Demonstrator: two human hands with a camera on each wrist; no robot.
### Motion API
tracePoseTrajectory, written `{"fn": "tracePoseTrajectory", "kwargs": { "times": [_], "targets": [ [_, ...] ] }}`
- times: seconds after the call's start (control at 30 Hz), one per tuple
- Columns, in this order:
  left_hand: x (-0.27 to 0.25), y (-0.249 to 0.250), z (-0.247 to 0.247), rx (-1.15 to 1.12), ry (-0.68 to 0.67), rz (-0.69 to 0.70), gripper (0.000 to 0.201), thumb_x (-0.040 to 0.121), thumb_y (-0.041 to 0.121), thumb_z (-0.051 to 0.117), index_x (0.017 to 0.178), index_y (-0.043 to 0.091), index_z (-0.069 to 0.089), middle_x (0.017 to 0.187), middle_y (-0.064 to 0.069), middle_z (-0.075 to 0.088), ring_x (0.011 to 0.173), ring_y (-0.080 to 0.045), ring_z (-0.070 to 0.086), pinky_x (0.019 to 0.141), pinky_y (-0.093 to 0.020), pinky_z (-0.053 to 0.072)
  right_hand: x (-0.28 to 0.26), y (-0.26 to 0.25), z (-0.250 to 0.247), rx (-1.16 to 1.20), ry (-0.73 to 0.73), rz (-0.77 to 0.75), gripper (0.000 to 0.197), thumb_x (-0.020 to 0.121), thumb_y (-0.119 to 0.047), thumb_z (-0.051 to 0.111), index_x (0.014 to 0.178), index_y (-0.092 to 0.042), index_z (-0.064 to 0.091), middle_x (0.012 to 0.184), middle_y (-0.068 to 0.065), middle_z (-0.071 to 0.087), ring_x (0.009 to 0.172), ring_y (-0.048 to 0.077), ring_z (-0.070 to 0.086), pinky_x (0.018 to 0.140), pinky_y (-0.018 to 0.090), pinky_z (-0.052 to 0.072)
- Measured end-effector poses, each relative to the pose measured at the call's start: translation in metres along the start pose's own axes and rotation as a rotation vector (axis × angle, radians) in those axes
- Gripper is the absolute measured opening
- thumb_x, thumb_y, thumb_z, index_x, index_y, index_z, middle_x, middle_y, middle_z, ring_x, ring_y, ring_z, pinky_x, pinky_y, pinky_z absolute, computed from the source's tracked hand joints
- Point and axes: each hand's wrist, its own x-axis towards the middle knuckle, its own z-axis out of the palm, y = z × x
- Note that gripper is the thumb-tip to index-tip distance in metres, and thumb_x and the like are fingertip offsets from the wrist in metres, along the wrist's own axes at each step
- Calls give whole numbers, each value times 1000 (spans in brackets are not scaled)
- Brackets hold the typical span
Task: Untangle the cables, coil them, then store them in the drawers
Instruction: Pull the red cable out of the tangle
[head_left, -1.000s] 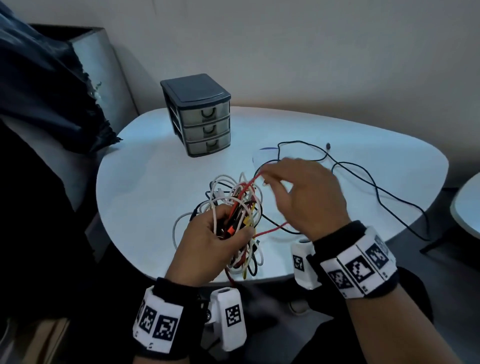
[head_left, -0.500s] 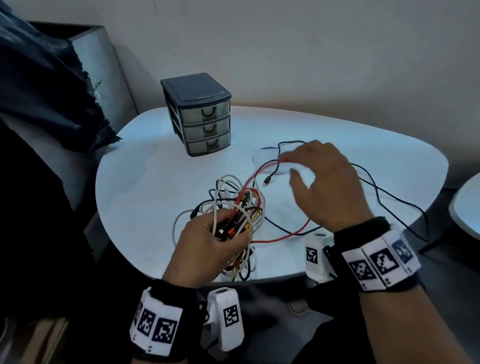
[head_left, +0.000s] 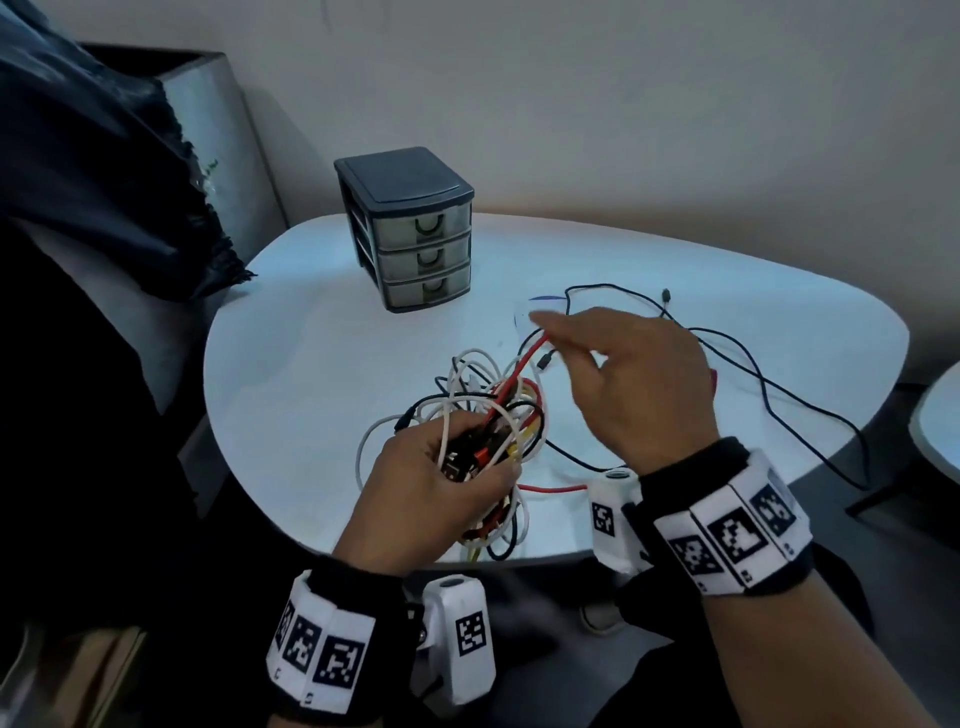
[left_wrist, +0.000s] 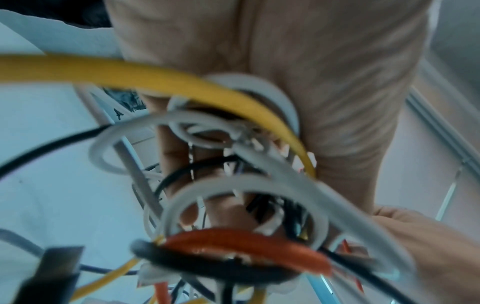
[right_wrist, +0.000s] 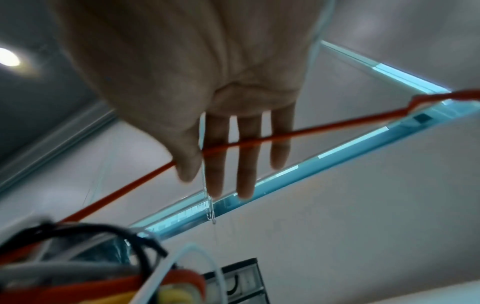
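A tangle of white, black, red and yellow cables (head_left: 498, 410) lies near the front of the white table (head_left: 311, 338), and my left hand (head_left: 441, 483) grips it from the near side. In the left wrist view the loops (left_wrist: 233, 185) crowd in front of my palm (left_wrist: 311, 82). My right hand (head_left: 561, 338) hovers just beyond the tangle. Its thumb and forefinger pinch a red cable (head_left: 524, 358) that runs taut up out of the bundle. The right wrist view shows that red cable (right_wrist: 324, 129) crossing my fingers (right_wrist: 215, 164). The three-drawer unit (head_left: 415, 228) stands at the back left, all drawers closed.
A long black cable (head_left: 753, 364) snakes loose across the table's right half and hangs over its right edge. Dark fabric (head_left: 104, 182) drapes over furniture at the left. Another table's edge (head_left: 940, 415) shows at the far right.
My right hand swung out to the right with the red cable, then came back left toward the tangle. The red cable's slack now lies nearer the front edge. My left hand kept its grip.
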Motion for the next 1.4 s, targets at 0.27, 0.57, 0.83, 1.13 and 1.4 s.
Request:
{"fn": "tracePoseTrajectory", "kwargs": {
  "times": [0.27, 0.57, 0.83, 1.13, 1.4],
  "targets": [
    [0, -13, -11, -107, 112, -102, 14, 85, 17, 75, 97, 23, 73, 79, 5, 76, 70, -12, 72, 68, -30, 54, 26, 29, -26, 75, 290, 488, 33, 89, -36, 53, 113, -28, 74, 97, 1, 77, 84, 27, 73, 84, 44, 56],
    [9, -8, -24, -827, 326, -140, 21, 97, 17, 52, 108, 8, 67, 79, -5, 75, 70, -13, 71, 62, -23, 58, -13, 51, 12, -93, -222, 656, 29, 96, -30, 53, 121, -26, 67, 116, 0, 71, 111, 27, 62, 96, 37, 47],
    [21, 3, -28, -1086, 224, -266, 50, 99, 38, 41, 137, 8, 55, 131, -14, 64, 117, -27, 64, 86, -38, 59, -35, 15, 35, 207, -620, 372, 26, 102, -37, 45, 119, -29, 63, 120, -12, 66, 112, 12, 59, 99, 36, 39],
    [21, -1, -26, -1205, 150, -257, 54, 99, 39, 41, 143, 8, 50, 143, -14, 54, 127, -26, 57, 96, -38, 55, -29, 19, 27, 578, -473, 470, 27, 96, -9, 58, 99, -31, 73, 70, -19, 61, 58, -1, 49, 60, 10, 38],
    [25, 2, -11, -1194, 120, -285, 53, 100, 37, 44, 142, 4, 50, 144, -18, 52, 129, -28, 55, 108, -40, 46, -12, 10, 27, 556, -628, 303, 35, 98, -8, 54, 104, -37, 74, 89, 1, 59, 78, 3, 53, 69, 11, 36]
  ]
}}
